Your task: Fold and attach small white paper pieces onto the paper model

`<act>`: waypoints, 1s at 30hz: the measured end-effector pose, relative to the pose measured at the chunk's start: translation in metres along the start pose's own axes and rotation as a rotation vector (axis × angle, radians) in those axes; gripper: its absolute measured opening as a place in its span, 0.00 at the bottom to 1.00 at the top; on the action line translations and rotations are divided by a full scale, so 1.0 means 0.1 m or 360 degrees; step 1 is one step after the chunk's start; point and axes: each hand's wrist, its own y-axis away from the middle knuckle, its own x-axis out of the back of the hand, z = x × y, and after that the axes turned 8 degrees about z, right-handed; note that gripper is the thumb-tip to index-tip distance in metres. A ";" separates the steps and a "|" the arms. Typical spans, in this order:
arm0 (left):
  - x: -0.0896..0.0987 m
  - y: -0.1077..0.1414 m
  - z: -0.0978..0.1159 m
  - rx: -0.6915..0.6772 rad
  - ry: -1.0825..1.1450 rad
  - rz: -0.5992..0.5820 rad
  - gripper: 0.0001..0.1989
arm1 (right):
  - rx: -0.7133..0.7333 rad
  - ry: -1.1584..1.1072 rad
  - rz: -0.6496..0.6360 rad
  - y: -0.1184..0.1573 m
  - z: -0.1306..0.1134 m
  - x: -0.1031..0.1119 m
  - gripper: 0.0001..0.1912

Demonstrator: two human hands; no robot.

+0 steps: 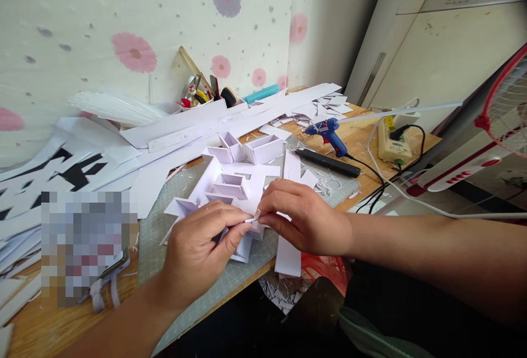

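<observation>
Both hands pinched one small paper tab (252, 218) at the near edge of the paper model (230, 188) on the worktop (362, 133): left hand (197, 259) and right hand (302, 218), fingertips meeting. Too hard a squeeze could probably crease the tab or crush the model's thin walls.

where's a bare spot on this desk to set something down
Bare wood lies between the glue gun and the power strip. Some green mat shows left of the paper model. Behind it, paper strips crowd the desk; both hands pinch paper in front.
</observation>
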 end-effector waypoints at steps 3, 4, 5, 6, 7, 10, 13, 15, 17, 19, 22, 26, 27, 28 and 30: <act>0.00 0.00 0.00 -0.0001 -0.0012 -0.0002 0.05 | -0.0119 -0.0094 -0.0046 0.00 -0.01 0.01 0.05; 0.00 0.00 0.00 -0.0003 -0.0011 0.0002 0.05 | -0.0148 -0.0119 -0.0053 0.00 -0.01 0.01 0.04; 0.00 0.00 0.00 -0.0002 -0.0009 0.0004 0.06 | -0.0173 -0.0142 -0.0057 0.00 -0.02 0.01 0.04; 0.00 0.00 0.00 0.0001 -0.0005 0.0003 0.06 | -0.0200 -0.0164 -0.0059 0.00 -0.02 0.02 0.04; 0.00 0.00 0.00 0.0007 0.0002 0.0002 0.06 | -0.0231 -0.0186 -0.0063 -0.01 -0.02 0.02 0.04; 0.01 -0.02 -0.01 0.0052 0.0030 -0.0041 0.06 | -0.0342 -0.0251 -0.0077 -0.01 -0.02 0.02 0.04; 0.01 -0.03 0.00 0.0086 0.0027 -0.0041 0.06 | -0.0417 -0.0292 -0.0069 0.00 -0.02 0.03 0.04; 0.00 -0.03 0.00 0.0091 0.0007 -0.0017 0.05 | -0.0431 -0.0300 -0.0065 0.01 -0.02 0.04 0.04; 0.00 -0.03 0.01 0.0104 -0.0006 -0.0005 0.05 | -0.0429 -0.0302 -0.0064 0.01 -0.03 0.04 0.03; -0.01 -0.03 0.02 0.0114 -0.0007 0.0004 0.05 | -0.0422 -0.0302 -0.0055 0.01 -0.03 0.04 0.03; -0.01 -0.04 0.03 0.0118 -0.0005 0.0012 0.07 | -0.0401 -0.0288 -0.0036 0.02 -0.04 0.05 0.03; -0.01 -0.03 0.02 0.0163 -0.0005 0.0029 0.10 | -0.0353 -0.0231 -0.0071 0.02 -0.05 0.05 0.04; -0.01 -0.03 0.01 0.0173 0.0000 0.0029 0.10 | -0.0345 -0.0222 -0.0081 0.02 -0.05 0.05 0.04; -0.01 -0.03 0.01 0.0171 0.0005 0.0024 0.10 | -0.0340 -0.0219 -0.0085 0.02 -0.05 0.06 0.04; -0.01 -0.03 0.01 0.0136 0.0017 0.0006 0.08 | -0.0341 -0.0224 -0.0077 0.02 -0.05 0.05 0.04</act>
